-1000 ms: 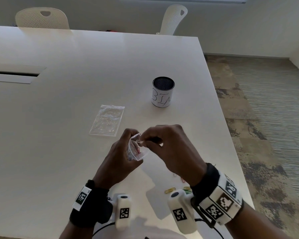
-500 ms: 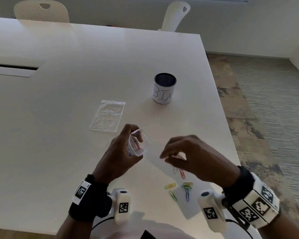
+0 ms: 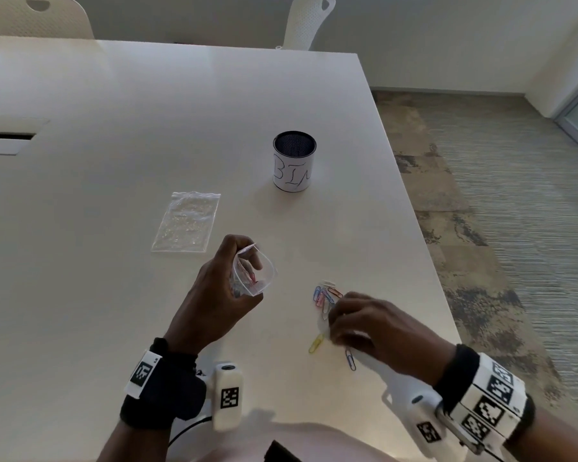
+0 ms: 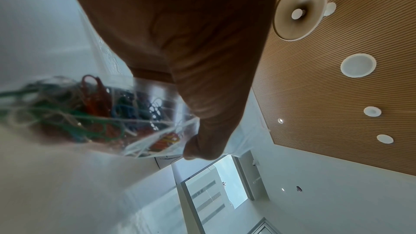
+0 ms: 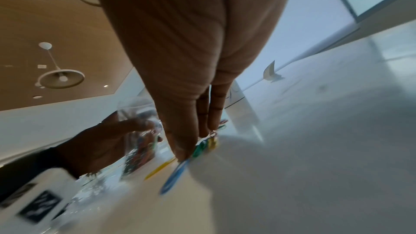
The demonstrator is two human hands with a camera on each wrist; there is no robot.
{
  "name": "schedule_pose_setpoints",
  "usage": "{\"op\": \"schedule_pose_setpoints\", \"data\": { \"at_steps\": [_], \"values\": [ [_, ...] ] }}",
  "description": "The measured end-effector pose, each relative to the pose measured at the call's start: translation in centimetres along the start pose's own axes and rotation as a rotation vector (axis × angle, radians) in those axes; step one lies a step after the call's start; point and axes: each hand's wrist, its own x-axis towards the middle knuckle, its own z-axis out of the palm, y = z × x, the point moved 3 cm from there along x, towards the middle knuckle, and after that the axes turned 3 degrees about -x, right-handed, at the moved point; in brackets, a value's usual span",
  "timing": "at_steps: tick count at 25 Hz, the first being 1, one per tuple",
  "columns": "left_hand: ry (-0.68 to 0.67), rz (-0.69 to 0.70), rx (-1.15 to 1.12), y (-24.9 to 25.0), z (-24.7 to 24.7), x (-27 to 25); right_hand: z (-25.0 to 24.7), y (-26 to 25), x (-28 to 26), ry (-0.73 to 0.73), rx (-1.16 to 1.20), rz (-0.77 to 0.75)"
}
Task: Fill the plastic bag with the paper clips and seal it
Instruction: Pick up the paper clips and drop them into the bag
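My left hand (image 3: pixel 229 288) grips a small clear plastic bag (image 3: pixel 256 276) upright above the table, its mouth open toward the right. Several coloured paper clips lie inside the bag (image 4: pixel 101 113), and my thumb (image 4: pixel 202 106) holds its rim. My right hand (image 3: pixel 336 316) is down on the table at a cluster of loose paper clips (image 3: pixel 326 296). In the right wrist view my thumb and fingertips pinch green and yellow clips (image 5: pixel 202 146). A yellow clip (image 3: pixel 315 343) and a blue clip (image 3: pixel 350 359) lie apart, near that hand.
A white cup marked BIN (image 3: pixel 294 161) stands further back on the white table (image 3: pixel 114 128). A flat pack of clear bags (image 3: pixel 186 221) lies left of it. The table's right edge (image 3: pixel 427 261) is close to the clips. Two chairs stand at the far side.
My right hand left the bag's mouth and moved right and down to the loose clips on the table. The left hand kept hold of the bag, almost in place.
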Motion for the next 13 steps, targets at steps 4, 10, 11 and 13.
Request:
{"op": "schedule_pose_setpoints", "data": {
  "at_steps": [4,10,11,13],
  "values": [
    [-0.008,-0.013,0.000,0.1,0.0,-0.1,-2.1,0.8,-1.2,0.056,0.047,0.223],
    [-0.018,-0.014,0.016,0.2,-0.1,-0.1,-0.2,0.1,-1.8,-0.027,0.169,0.515],
    [-0.021,-0.018,0.015,0.2,-0.1,-0.2,-0.1,0.3,-1.1,0.031,0.191,0.541],
    [-0.024,-0.023,0.021,0.2,-0.1,-0.2,-0.1,0.6,0.3,0.106,0.214,0.576]
  ]
}}
